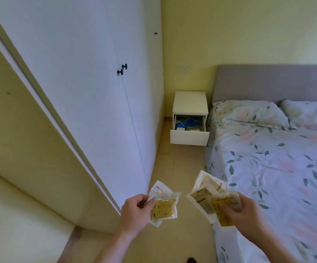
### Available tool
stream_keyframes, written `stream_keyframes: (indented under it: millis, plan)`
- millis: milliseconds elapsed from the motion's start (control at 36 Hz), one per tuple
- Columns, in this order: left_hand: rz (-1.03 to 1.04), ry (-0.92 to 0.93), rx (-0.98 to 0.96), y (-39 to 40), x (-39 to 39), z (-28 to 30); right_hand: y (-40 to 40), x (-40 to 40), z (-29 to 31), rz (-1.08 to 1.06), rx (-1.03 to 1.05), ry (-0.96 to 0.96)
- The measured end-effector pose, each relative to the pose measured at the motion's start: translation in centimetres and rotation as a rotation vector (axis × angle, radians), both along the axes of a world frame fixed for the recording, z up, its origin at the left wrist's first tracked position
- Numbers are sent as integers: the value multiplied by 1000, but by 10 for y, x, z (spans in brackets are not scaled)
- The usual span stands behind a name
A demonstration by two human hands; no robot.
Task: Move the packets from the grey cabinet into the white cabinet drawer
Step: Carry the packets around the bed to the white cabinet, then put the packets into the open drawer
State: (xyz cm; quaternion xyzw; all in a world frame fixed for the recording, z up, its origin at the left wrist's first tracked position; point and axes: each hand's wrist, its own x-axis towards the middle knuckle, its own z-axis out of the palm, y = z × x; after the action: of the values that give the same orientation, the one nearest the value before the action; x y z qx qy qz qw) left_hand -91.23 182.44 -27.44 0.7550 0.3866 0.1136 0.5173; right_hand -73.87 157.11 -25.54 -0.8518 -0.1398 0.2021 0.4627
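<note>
Head view: my left hand (135, 211) pinches one packet (163, 206), my right hand (243, 213) grips several packets (209, 194) in curled fingers, well short of the open white drawer (189, 137) beside the bed (279, 168).

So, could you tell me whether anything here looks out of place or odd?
Only the white cabinet drawer stands open, already holding blue and other items. Both hands hold packets: left hand, right hand. Nothing looks spilled or damaged.
</note>
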Motion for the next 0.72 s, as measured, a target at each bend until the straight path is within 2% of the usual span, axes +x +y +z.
stream_keyframes:
  millis: [111,222,472,722]
  plan:
    - [-87,8,23,32,74,-5,5,51,-11,-136,-34,30]
    - [-91,1,17,64,147,-13,28,112,-20,-191,-47,29]
    - [-57,51,35,126,304,-21,90,279,-24,-117,-134,38]
    - [-32,100,68,195,422,-34,159,426,-16,-18,-205,7]
